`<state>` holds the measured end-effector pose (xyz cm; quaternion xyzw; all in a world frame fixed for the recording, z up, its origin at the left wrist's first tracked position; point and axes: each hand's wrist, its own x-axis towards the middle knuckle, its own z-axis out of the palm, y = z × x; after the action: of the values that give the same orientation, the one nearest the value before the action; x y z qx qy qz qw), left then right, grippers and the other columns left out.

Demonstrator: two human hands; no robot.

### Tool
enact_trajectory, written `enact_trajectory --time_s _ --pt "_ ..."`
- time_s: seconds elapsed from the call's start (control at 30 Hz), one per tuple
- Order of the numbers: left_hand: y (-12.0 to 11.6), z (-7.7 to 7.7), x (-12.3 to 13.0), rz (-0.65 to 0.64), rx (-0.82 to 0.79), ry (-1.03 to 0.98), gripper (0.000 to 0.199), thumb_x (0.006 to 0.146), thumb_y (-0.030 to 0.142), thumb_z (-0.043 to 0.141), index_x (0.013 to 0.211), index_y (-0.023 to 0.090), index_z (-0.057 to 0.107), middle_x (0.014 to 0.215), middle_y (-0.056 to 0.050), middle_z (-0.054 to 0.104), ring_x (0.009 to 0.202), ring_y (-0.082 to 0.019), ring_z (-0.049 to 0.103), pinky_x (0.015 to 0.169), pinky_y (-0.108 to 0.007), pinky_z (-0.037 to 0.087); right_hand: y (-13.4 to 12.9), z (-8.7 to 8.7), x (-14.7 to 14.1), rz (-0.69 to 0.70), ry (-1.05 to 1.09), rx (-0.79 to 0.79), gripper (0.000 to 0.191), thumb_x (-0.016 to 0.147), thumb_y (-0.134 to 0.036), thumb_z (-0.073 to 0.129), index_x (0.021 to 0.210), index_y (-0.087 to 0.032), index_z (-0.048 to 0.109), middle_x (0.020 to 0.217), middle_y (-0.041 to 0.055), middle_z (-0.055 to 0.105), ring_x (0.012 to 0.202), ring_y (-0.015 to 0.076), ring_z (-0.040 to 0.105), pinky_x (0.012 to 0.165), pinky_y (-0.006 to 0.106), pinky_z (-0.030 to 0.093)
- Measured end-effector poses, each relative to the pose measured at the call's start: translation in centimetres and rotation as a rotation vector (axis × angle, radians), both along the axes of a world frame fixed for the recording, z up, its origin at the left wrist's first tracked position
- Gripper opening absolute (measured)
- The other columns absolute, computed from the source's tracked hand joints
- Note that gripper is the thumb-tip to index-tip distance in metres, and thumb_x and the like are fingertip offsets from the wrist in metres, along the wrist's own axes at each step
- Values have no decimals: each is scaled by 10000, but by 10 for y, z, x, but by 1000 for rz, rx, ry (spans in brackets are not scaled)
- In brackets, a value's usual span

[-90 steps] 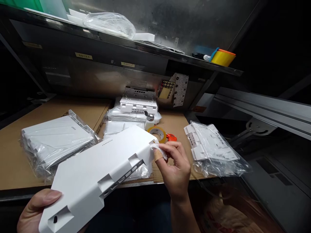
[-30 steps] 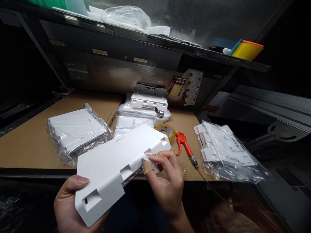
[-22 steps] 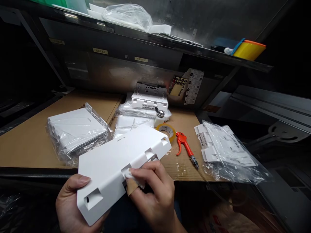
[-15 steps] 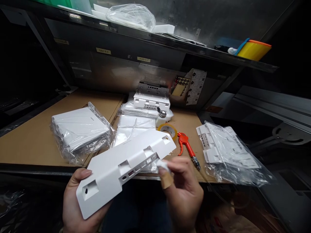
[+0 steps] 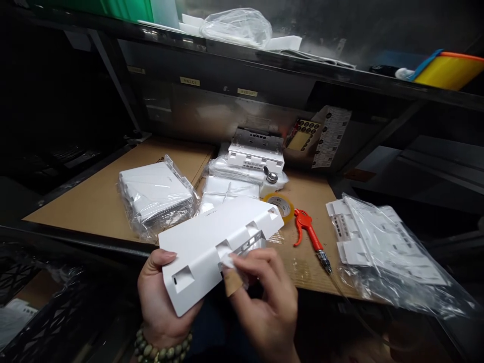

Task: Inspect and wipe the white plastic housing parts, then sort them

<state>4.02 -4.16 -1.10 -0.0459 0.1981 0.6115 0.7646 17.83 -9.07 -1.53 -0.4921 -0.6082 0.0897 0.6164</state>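
Observation:
My left hand (image 5: 162, 297) is closed around the lower left end of a white plastic cover (image 5: 198, 237), thumb on its face. The cover tilts up to the right and has square recesses and a row of port cutouts along its near edge. Between the thumb and fingers of my right hand (image 5: 264, 292) is a small white wipe (image 5: 227, 260), pressed to the cover near the left end of the port row. My right thumb has a tan wrapping (image 5: 233, 283) on it. My fingers hide some of the cutouts.
An orange air blow gun (image 5: 308, 229) and a yellow tape roll (image 5: 290, 209) lie right of the cover. Behind are a pump bottle (image 5: 269, 187) and stacked white covers (image 5: 255, 156). Bagged covers sit left (image 5: 157, 194) and right (image 5: 385, 247). A shelf (image 5: 287, 65) spans above.
My right hand with the wipe has moved from the right end of the port row to its left end. The whole view has shifted, so the bench things appear farther right.

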Motion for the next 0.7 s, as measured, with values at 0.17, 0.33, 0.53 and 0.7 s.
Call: enact_trajectory --time_s 0.17,0.33,0.53,0.7 --pt "0 16 13 126 -159 266 697 656 91 468 1332 155 627 763 -48 807 804 -329 791 864 -515 640 6 0 -9 16 -96 0 205 851 -48 707 1011 -174 728 815 17 615 649 105 596 585 227 534" --pt "0 19 14 87 -181 268 690 669 96 453 1335 159 620 765 -51 804 778 -322 789 844 -521 643 5 -2 -7 -8 -111 -14 188 858 -54 701 998 -174 733 809 17 616 641 105 596 585 229 532" --pt "2 12 8 41 -179 242 686 659 102 476 1325 160 626 711 -52 791 698 -323 779 793 -536 650 8 -5 3 -81 -71 -25 191 869 -62 699 1002 -192 741 857 19 613 684 111 597 602 233 513" --pt "6 8 -2 -84 -209 162 619 704 117 487 1303 136 639 758 -91 802 662 -326 770 750 -560 647 4 -4 25 -201 29 13 257 849 -56 732 1029 -239 744 883 8 600 781 138 606 637 256 493"
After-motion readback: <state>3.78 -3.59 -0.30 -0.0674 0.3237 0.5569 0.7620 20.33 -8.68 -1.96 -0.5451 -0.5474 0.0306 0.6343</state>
